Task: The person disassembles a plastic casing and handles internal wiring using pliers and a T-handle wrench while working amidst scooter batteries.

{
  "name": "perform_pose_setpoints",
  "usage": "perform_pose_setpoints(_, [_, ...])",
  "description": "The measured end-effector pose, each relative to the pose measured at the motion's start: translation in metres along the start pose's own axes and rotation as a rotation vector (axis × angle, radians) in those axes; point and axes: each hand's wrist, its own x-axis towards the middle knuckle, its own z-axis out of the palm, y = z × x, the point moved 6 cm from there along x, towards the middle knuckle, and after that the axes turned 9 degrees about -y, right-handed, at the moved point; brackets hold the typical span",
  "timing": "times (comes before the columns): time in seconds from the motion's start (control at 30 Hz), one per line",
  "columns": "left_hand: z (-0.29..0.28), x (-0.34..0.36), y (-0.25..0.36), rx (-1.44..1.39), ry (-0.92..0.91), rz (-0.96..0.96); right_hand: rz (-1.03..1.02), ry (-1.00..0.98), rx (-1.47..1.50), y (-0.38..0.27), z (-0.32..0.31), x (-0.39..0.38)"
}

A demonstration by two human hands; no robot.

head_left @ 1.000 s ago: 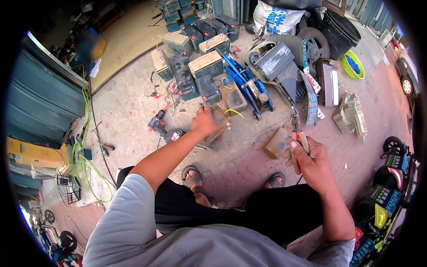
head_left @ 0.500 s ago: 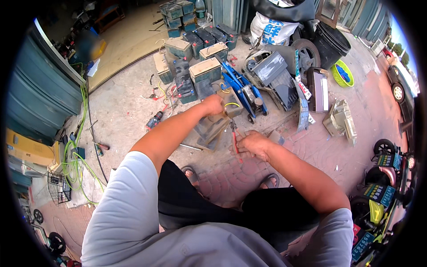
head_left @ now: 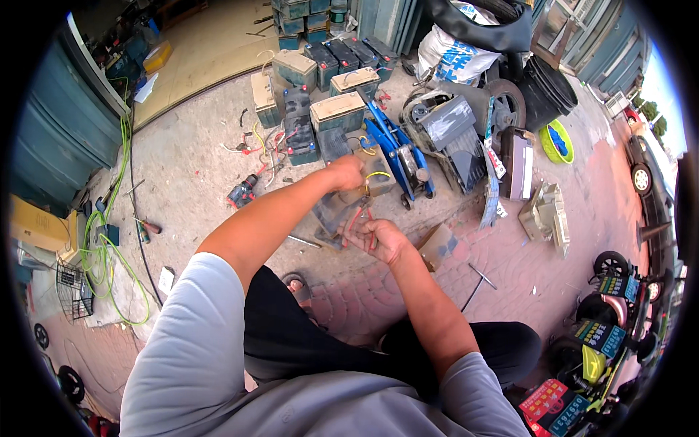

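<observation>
In my right hand (head_left: 375,239) is a pair of red-handled pliers (head_left: 354,218), with the handles spread between my fingers. The pliers' jaws point up toward my left hand (head_left: 345,173), which is closed just above them. A short yellow wire (head_left: 377,174) curves out at the fingertips of my left hand, and the fingers seem pinched on it. Beneath both hands lie dusty dark and tan blocks, partly hidden by my hands. A dusty brown box (head_left: 437,246) sits to the right of my right hand.
Several batteries (head_left: 338,113) stand ahead, with loose wires and a drill (head_left: 242,191) at left. A blue floor jack (head_left: 399,153) lies just beyond my hands. A T-handle wrench (head_left: 477,285) is on the paving at right. Green cable (head_left: 109,247) runs along the left.
My right hand has moved left and closer to my left hand, and the pliers have turned with it. The brown box and T-handle wrench are now uncovered. My left hand stays by the yellow wire.
</observation>
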Motion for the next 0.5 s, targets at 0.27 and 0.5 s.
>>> perform_pose_setpoints(0.27, [-0.001, -0.002, 0.005, 0.01, -0.006, -0.011, -0.023, 0.005, -0.099, 0.001, -0.012, 0.006])
perform_pose_setpoints(0.5, [-0.001, -0.014, 0.005, -0.128, 0.037, -0.001, -0.003, 0.065, 0.028, 0.006, 0.008, 0.003])
